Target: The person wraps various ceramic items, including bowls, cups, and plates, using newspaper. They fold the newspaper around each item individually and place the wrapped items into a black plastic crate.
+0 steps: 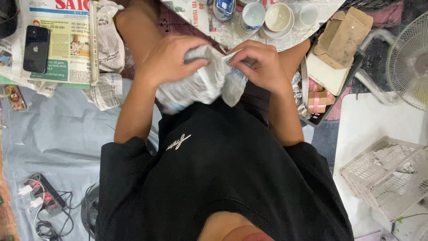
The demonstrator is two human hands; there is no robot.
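Observation:
A crumpled bundle of newspaper [203, 85] sits in my lap, over my black shirt. My left hand [169, 60] grips its left upper side, fingers curled into the paper. Pinching a fold at the bundle's right top is my right hand [263, 62]. Whatever the paper wraps is hidden. Several small ceramic cups [276, 18] stand on a newspaper-covered surface just beyond my hands.
A stack of newspapers [67, 44] with a black phone [35, 48] lies at the upper left. At right are a tray with cardboard boxes [341, 35] and small ribboned boxes [317, 100], a fan [410, 62] and a white plastic basket [388, 174]. A power strip [42, 198] lies lower left.

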